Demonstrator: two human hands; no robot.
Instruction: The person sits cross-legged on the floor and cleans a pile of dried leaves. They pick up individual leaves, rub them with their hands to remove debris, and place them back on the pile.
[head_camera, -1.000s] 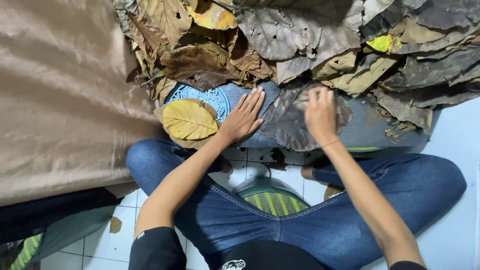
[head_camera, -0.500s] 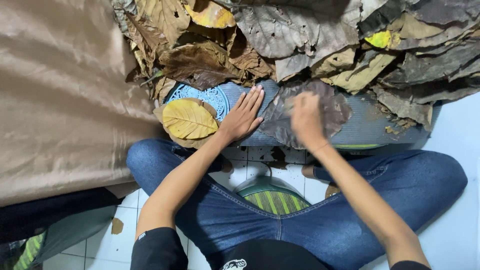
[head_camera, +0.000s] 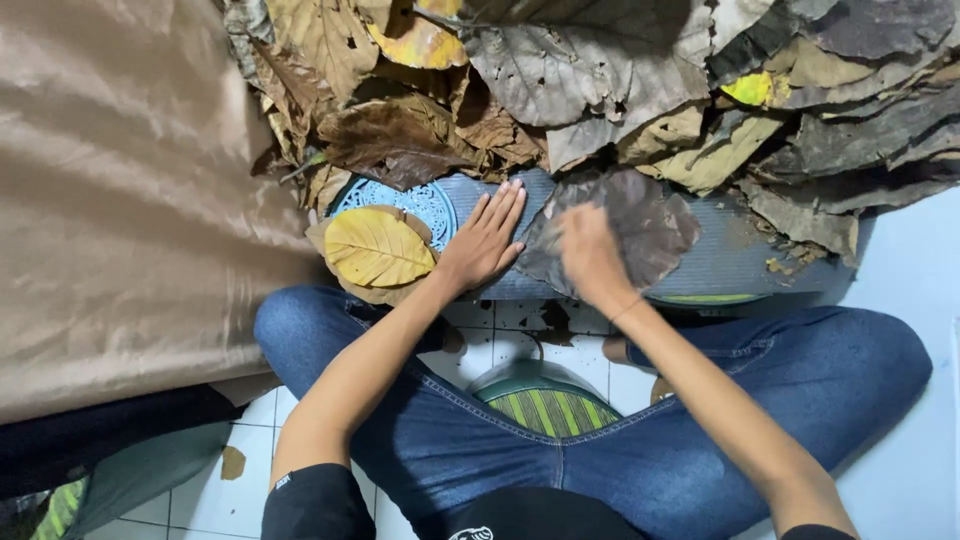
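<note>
A person in blue jeans sits cross-legged on a white tiled floor (head_camera: 900, 300), seen from above the head. Both bare arms reach forward to a grey ribbed mat (head_camera: 730, 255) lying across the space in front of the knees.

The left hand (head_camera: 487, 240) lies flat and open on the mat, fingers spread and pointing away from the body, holding nothing. Its fingertips sit just beside the edge of a large dark brown leaf (head_camera: 640, 225) spread on the mat.

The right hand (head_camera: 590, 255) rests on top of that dark leaf, near its lower left part. The hand is blurred, so whether its fingers press flat or pinch the leaf cannot be told.

To the left of the left hand lies a small stack of leaves with a yellow leaf (head_camera: 378, 250) on top, partly covering a round pale blue patterned disc (head_camera: 425, 200).

Beyond the mat rises a big heap of dry leaves (head_camera: 620, 80), brown and grey with a few yellow patches. A shiny tan cloth (head_camera: 120, 200) fills the left side. A green striped object (head_camera: 545, 405) sits on the floor between the legs.
</note>
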